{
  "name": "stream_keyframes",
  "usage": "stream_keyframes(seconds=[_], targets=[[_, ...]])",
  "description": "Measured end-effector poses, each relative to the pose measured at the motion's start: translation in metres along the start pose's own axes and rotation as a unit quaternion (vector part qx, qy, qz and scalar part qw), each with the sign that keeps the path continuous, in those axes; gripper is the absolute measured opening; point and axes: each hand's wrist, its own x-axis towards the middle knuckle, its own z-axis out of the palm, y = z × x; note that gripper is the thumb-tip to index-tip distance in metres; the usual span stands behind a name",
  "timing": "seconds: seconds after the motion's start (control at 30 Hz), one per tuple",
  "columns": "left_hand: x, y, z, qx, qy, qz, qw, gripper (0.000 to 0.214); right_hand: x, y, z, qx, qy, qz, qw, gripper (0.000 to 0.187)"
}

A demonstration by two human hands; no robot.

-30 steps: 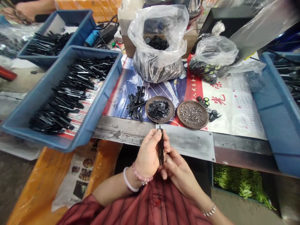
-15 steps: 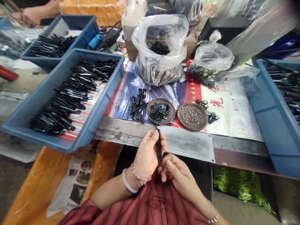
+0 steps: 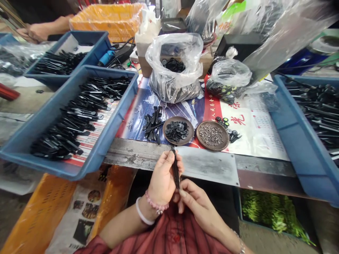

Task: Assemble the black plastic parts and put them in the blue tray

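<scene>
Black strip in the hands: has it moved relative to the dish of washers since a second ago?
No. The black strip stays upright between the left hand and right hand, just below the dish of washers; only the camera tilted.

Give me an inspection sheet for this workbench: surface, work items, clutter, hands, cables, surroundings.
Surface: grey metal bench edge, printed poster sheets behind it.
Work items: slim black plastic strip, upright, held between both hands.
Clutter: loose black strips; round brown dish of black washers; round brown dish of small metal screws; clear plastic bags of black parts; blue plastic trays of black strips.
Hands: left hand grips the strip; right hand touches its lower end.
Cables: black cords behind the trays.
Surroundings: orange plastic crate; another person's arm.
</scene>
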Motion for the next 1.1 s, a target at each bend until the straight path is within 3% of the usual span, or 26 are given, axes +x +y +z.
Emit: stream_keyframes(seconds=[1.1], targets=[[0.0031,-0.0014,-0.0006,0.028,0.003,0.021,0.999,0.025,0.0072,0.0081,0.0060,0.036,-0.026,0.003,0.999,0.033]])
